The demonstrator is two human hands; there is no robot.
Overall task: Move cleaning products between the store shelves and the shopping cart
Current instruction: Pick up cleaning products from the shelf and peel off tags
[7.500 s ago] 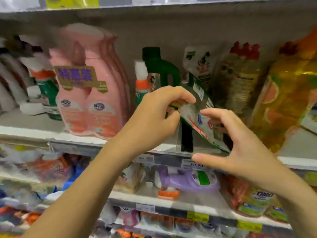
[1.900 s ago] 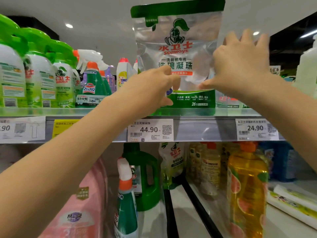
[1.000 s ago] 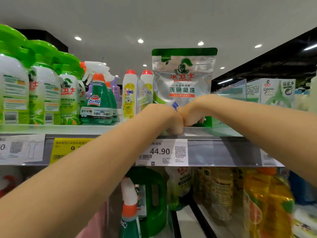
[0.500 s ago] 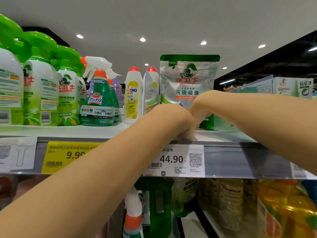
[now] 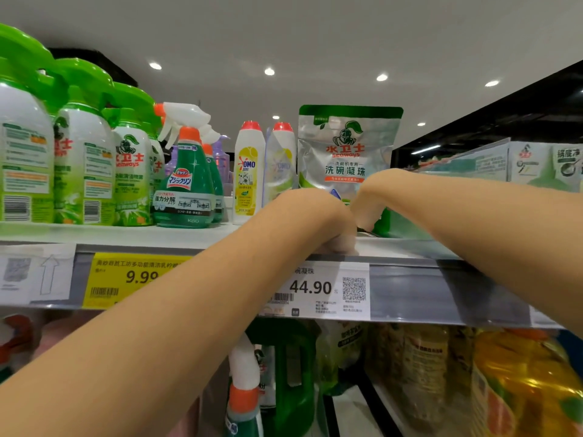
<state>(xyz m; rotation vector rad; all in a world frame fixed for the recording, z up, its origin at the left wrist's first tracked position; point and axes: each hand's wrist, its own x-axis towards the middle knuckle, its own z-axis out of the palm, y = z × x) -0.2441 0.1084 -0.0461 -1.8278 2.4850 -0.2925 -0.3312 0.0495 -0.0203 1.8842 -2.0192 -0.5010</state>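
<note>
Up on the top shelf's [image 5: 110, 235] front lip, the left hand's [image 5: 328, 220] fingers [image 5: 339, 246] curl down onto the edge. The right hand [image 5: 370, 200] curls at the foot of the pouch [image 5: 347, 146], knuckles touching; whether either pinches it, I cannot tell. Held high moments ago, the pouch now stands upright beside the white bottles [image 5: 249, 171], so it looks placed, only letting go left.

Round recessed lights [image 5: 269, 71] dot the pale ceiling [image 5: 315, 33] above a grey shelf [image 5: 410, 288], dark fascia [image 5: 504, 121] at right.
</note>
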